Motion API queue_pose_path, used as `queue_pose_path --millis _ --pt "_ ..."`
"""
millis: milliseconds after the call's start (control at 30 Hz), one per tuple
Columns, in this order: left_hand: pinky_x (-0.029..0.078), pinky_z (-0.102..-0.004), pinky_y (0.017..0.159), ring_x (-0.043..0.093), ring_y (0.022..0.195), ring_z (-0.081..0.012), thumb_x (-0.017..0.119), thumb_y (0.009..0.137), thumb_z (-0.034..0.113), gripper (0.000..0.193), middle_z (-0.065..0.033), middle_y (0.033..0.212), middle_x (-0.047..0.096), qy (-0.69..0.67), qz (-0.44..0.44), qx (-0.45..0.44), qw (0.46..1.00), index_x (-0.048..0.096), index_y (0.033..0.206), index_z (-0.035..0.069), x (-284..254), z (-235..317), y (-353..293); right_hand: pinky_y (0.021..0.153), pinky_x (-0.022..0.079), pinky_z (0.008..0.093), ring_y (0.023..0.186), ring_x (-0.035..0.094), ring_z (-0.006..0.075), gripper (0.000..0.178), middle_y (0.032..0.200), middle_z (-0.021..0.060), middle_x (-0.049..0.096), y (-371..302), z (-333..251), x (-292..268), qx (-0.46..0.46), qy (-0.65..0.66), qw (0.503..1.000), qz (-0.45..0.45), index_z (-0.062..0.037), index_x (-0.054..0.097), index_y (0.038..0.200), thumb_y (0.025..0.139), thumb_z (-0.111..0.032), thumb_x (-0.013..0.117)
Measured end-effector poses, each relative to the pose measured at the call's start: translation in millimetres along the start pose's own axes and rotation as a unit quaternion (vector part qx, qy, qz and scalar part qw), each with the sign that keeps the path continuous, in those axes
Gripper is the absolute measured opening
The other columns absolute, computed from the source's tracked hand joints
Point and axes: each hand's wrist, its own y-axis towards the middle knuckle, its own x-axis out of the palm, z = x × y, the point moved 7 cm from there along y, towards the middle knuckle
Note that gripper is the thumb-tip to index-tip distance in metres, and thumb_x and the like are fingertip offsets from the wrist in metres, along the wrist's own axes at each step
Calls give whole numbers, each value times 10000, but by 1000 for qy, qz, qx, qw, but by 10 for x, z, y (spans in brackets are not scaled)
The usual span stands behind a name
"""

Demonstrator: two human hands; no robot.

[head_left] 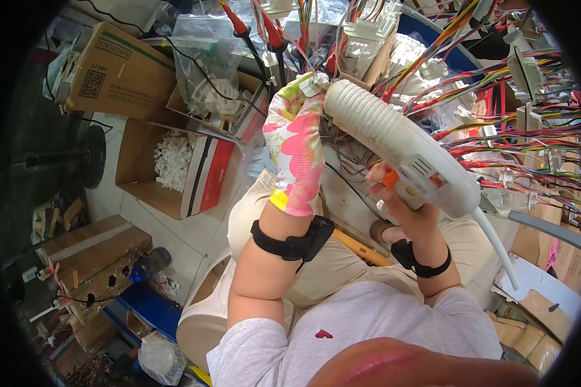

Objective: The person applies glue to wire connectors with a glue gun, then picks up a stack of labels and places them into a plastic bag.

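Observation:
My right hand (410, 197) is wrapped round the grip of a large white hot glue gun (400, 142), with fingers at its orange trigger (389, 179). A pale glue stick (495, 248) sticks out of its back end. The ribbed front of the gun points up and left. Right by its tip, my left hand (297, 138), in a pink, white and yellow patterned glove, is closed on a small white connector (313, 84) with thin wires running up from it. The gun's nozzle is hard to make out beside the fingers.
Bundles of coloured wires (497, 122) with white connectors fill the right side. Red-and-black probe-like leads (239, 26) hang at the top. An open box (135, 171) of small white parts stands left, below a cardboard box (119, 74). Low down lies a blue crate (152, 313).

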Motion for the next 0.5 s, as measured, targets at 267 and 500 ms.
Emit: queue_pose_path --millis 267,500 --pt "482 -293 822 598 941 -172 555 858 -2 320 -90 1050 624 12 64 -147 987 514 1175 -15 214 51 -59 854 499 359 1080 558 239 404 1110 88 574 -85 22 -146 -14 -44 999 -8 -13 473 1249 870 -58 607" --pt "409 -354 978 523 1160 -266 506 841 65 432 -174 1292 516 201 -133 139 961 519 1262 -29 391 247 -21 998 400 308 1154 524 157 414 1253 63 566 -176 393 -230 49 -56 995 -70 -54 449 1320 928 -116 565"
